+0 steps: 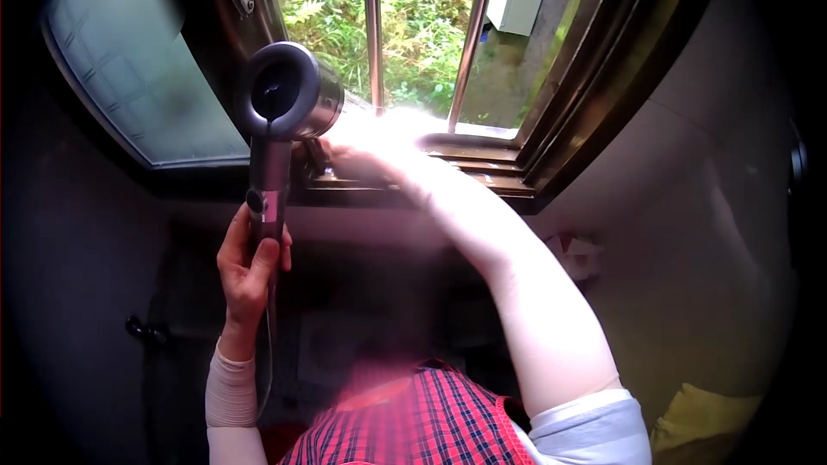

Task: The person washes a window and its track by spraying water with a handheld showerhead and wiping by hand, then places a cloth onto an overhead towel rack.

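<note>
My left hand is wrapped round the handle of a dark grey hair dryer, held upright with its round ring-shaped head at the top. From the handle's lower end a thin cord hangs down. Stretched across to the window, my right hand is beside the lower frame and a small dark fitting, just behind the dryer. Glare and the dryer's head hide most of its fingers, so its grip does not show.
Metal bars cross the window opening, with plants outside. A frosted window pane stands to the left. The brown window frame runs down the right side. A yellow cloth lies at lower right.
</note>
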`<act>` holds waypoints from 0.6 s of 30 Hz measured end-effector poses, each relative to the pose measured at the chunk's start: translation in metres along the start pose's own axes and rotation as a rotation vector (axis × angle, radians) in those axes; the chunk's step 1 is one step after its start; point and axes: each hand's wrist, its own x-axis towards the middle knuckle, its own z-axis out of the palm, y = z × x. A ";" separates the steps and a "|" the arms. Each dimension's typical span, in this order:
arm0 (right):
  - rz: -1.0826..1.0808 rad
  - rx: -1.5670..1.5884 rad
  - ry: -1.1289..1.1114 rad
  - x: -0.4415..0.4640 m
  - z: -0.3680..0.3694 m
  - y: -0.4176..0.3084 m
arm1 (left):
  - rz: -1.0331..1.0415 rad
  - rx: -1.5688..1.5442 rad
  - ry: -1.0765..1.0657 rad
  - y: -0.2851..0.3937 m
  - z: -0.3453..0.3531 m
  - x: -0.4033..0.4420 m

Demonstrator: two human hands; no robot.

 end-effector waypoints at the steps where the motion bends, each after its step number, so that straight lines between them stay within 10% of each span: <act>1: -0.028 0.016 0.017 0.010 0.006 0.002 | -0.002 -0.004 -0.002 -0.001 0.000 0.001; 18: 0.041 -0.364 0.212 -0.095 -0.012 0.107 | 0.014 -0.079 -0.042 -0.013 -0.004 -0.004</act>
